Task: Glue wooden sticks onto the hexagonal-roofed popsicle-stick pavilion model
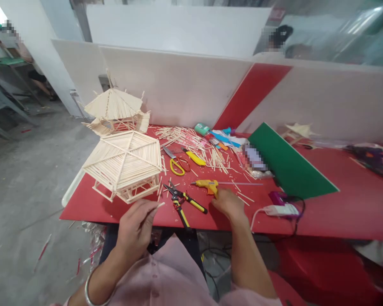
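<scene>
Between the fingertips of my left hand (137, 223) is a short pale wooden stick (160, 205), held just over the table's front edge. My right hand (229, 205) is wrapped round the handle of a yellow glue gun (207, 184), its nozzle pointing left and a glue stick (242, 183) jutting from its back. Left of centre stands a hexagonal stick pavilion model (126, 159) with a slatted roof. Yellow-and-black pliers (183, 202) lie open between my hands. Beyond them are yellow-handled scissors (175, 163) and a yellow utility knife (194, 157).
Behind the model rises a second stick pavilion (113, 108). Loose sticks (181, 138) spread over the red table (309, 219). A green board (290, 165) leans at the right, near a white power strip (281, 211). A pale partition (175, 85) runs behind. Other people are in the background.
</scene>
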The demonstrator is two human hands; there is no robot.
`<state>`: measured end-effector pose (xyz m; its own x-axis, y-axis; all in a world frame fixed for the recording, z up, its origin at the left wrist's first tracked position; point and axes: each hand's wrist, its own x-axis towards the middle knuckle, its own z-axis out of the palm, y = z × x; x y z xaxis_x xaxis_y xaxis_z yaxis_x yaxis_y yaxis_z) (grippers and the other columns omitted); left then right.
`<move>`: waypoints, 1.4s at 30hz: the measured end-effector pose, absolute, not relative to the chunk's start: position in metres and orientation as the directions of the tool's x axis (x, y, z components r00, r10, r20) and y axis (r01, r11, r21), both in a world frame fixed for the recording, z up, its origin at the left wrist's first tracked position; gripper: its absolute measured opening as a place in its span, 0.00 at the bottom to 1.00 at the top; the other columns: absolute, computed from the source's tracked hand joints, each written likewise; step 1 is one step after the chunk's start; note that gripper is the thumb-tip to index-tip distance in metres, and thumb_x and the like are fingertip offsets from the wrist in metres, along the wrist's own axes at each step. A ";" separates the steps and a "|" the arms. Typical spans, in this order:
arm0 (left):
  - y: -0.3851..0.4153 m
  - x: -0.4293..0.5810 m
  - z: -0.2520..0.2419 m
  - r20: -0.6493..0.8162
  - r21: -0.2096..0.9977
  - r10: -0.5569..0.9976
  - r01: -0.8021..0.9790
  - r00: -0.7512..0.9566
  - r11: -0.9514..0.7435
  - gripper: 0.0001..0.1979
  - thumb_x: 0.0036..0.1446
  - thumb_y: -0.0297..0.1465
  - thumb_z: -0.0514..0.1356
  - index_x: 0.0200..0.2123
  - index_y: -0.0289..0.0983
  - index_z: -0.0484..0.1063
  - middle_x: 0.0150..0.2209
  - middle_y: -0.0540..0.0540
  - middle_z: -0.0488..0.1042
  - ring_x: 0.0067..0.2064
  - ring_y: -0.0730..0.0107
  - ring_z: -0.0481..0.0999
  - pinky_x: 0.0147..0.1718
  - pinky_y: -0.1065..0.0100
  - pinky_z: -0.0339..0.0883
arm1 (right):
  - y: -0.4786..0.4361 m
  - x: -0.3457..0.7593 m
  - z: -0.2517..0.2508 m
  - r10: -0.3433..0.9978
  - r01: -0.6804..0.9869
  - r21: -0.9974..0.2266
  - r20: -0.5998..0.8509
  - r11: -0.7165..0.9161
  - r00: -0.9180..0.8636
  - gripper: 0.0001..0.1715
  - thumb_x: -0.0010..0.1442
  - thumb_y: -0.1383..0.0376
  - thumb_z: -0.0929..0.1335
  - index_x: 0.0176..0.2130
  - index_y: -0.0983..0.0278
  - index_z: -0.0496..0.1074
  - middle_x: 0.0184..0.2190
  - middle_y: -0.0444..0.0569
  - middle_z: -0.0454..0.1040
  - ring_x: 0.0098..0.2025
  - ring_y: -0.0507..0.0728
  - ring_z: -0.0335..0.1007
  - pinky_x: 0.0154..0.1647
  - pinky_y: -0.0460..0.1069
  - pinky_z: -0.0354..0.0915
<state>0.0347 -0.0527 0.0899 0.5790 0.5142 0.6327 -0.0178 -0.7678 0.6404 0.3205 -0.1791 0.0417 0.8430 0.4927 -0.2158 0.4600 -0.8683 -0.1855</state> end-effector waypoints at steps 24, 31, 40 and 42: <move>-0.044 0.002 0.115 0.817 0.402 0.374 0.030 0.439 -0.915 0.22 0.58 0.14 0.55 0.53 0.35 0.71 0.44 0.41 0.73 0.47 0.68 0.75 0.47 0.69 0.72 | -0.164 0.212 0.117 0.527 0.644 -0.729 0.463 -0.230 0.712 0.19 0.62 0.51 0.65 0.28 0.61 0.63 0.19 0.38 0.62 0.20 0.50 0.56 0.21 0.46 0.54; -0.051 0.012 0.116 0.756 0.563 0.478 -0.072 0.446 -0.823 0.16 0.60 0.17 0.57 0.48 0.37 0.74 0.40 0.45 0.75 0.41 0.74 0.77 0.41 0.75 0.73 | -0.164 0.205 0.114 0.501 0.690 -0.656 0.506 -0.306 0.702 0.18 0.64 0.50 0.63 0.32 0.61 0.65 0.20 0.40 0.65 0.20 0.50 0.56 0.22 0.47 0.54; -0.049 0.006 0.116 0.770 0.516 0.494 0.062 0.403 -0.854 0.07 0.62 0.22 0.57 0.41 0.36 0.73 0.36 0.46 0.77 0.37 0.74 0.78 0.38 0.76 0.73 | -0.155 0.209 0.113 0.512 0.799 -0.477 0.613 -0.367 0.601 0.20 0.66 0.48 0.62 0.33 0.60 0.65 0.21 0.43 0.66 0.23 0.54 0.60 0.26 0.49 0.55; -0.047 0.005 0.116 0.790 0.481 0.476 0.093 0.387 -0.872 0.08 0.62 0.21 0.58 0.41 0.36 0.73 0.36 0.46 0.77 0.38 0.73 0.79 0.39 0.75 0.74 | -0.156 0.209 0.112 0.500 0.825 -0.417 0.658 -0.381 0.563 0.19 0.66 0.49 0.62 0.33 0.61 0.65 0.22 0.44 0.66 0.23 0.55 0.61 0.26 0.49 0.55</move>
<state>0.0055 -0.0467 0.1156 0.3868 0.4764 0.7896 0.0928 -0.8720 0.4806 0.2088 -0.1557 0.1124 0.5631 0.5000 0.6580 0.8253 -0.3810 -0.4169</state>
